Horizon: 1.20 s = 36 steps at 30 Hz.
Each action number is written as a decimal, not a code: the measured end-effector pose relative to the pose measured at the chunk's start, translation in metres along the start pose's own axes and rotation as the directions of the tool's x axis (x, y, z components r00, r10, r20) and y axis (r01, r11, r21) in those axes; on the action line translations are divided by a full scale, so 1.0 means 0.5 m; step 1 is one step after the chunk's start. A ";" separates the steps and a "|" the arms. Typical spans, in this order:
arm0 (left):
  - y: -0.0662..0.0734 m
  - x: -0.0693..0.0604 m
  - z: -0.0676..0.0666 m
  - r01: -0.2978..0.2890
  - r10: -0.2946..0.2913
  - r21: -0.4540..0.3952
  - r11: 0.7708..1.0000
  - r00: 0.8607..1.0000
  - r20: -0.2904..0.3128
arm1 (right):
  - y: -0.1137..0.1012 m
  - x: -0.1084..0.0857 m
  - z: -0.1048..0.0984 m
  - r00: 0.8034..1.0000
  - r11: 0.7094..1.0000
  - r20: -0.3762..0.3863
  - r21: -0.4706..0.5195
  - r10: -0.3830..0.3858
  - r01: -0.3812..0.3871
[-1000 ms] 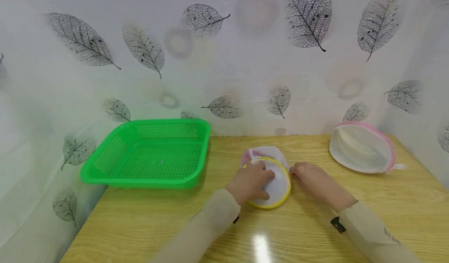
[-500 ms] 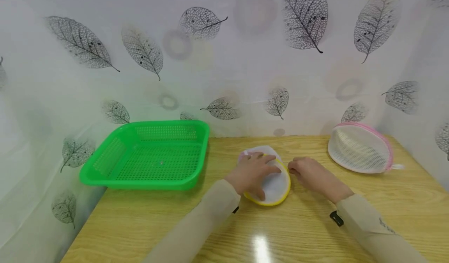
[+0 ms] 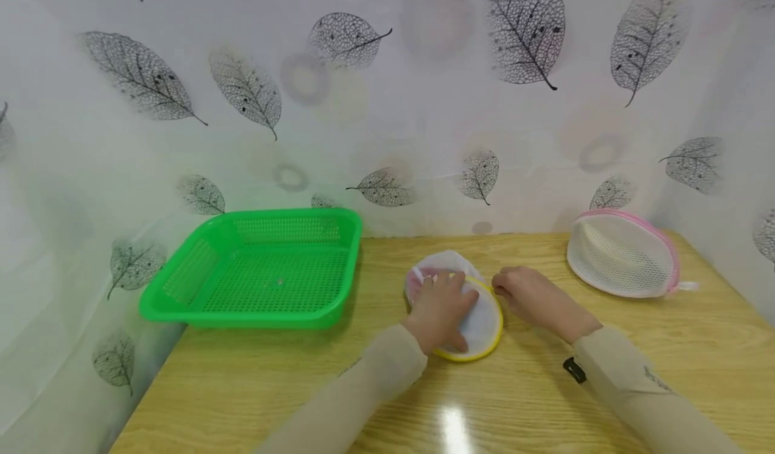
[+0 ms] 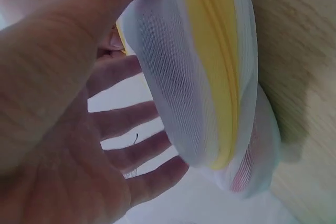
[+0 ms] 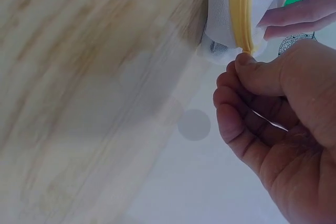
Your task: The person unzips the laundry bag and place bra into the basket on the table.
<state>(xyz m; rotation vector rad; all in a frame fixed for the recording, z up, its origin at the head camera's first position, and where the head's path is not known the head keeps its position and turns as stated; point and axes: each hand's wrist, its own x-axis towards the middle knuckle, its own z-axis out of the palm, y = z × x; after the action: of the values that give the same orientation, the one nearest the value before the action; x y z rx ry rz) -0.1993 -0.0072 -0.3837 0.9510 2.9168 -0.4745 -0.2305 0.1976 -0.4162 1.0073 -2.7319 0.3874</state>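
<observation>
I see the left hand, fingers spread, resting on a round white mesh bag with yellow trim, on the wooden table; the right hand pinches that bag's right edge. A green rectangular plastic basket sits left of the bag, a pink-trimmed white mesh pouch farther off, right of it.

One long beige cloth left sleeve, plain, with a small dark marking, too faint to read. One matching beige cloth right sleeve, lightly creased, bearing short dark script-like lettering, illegible. One small black rounded-rectangular fitting, at the right cuff.
</observation>
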 end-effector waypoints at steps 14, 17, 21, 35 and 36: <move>0.015 -0.011 0.005 0.008 0.007 0.135 0.991 0.994 -0.112 | 0.000 0.002 0.003 1.000 1.000 0.006 0.001 0.014 -0.014; 0.013 -0.010 0.005 -0.003 0.014 0.110 0.994 0.995 -0.099 | 0.000 0.000 0.004 1.000 1.000 0.000 0.006 0.014 -0.014; 0.002 -0.001 0.010 -0.026 0.026 0.014 1.000 0.999 -0.035 | -0.001 0.000 0.003 1.000 1.000 0.001 0.020 0.015 -0.015; -0.012 0.014 0.015 -0.054 0.054 -0.076 0.996 0.998 0.006 | -0.002 0.002 0.006 1.000 0.999 0.004 0.042 0.025 -0.025; -0.012 0.013 0.015 -0.052 0.052 -0.076 0.996 0.999 0.009 | -0.002 0.002 0.006 1.000 0.999 0.000 0.039 0.023 -0.023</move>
<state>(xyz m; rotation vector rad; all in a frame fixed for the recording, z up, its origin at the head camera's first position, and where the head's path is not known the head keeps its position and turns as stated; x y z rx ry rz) -0.2086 -0.0101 -0.3899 1.0081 2.8694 -0.3626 -0.2308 0.1952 -0.4184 0.9860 -2.7485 0.4467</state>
